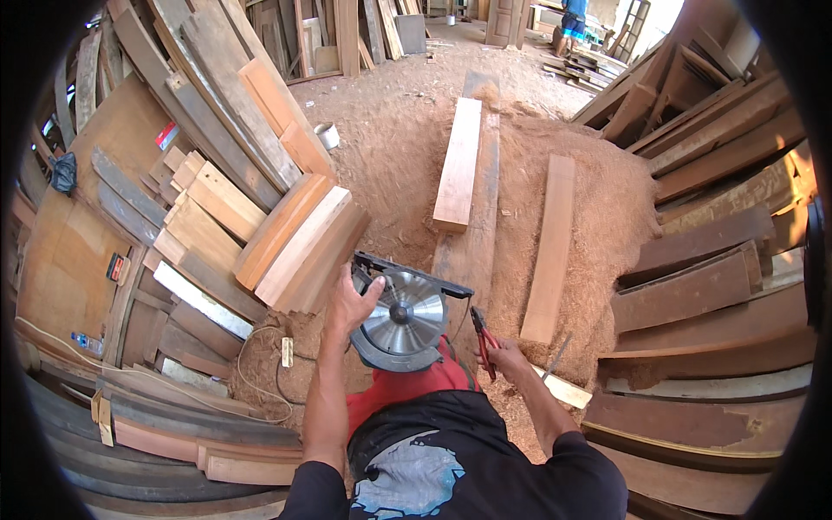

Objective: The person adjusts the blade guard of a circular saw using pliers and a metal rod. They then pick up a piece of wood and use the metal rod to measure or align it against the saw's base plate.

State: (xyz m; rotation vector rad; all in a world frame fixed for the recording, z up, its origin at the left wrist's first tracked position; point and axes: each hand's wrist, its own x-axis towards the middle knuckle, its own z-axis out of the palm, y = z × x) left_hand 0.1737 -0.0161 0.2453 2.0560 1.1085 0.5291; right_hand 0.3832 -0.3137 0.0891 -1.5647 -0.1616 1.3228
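The left hand's fingers are curled around the edge of the circular saw's base plate (pixel 425 273), thumb toward the blade (pixel 381 328); the left hand (pixel 352 307) sits at nine o'clock from the blade's hub (pixel 399 314). The right hand (pixel 508 359) has its fingers closed around red-handled pliers (pixel 483 335), between three and four o'clock, nose toward twelve and apart from the blade; how far its jaws are spread I cannot tell. The circular saw rests by the lap, blade face up. This looks like steadying the saw for work on it; the next move probably calls for a firm left grip and confirmed disconnected power. Farther out, a pale timber block (pixel 458 165) lies on a plank (pixel 465 260) at one o'clock, a board (pixel 549 251) at two.
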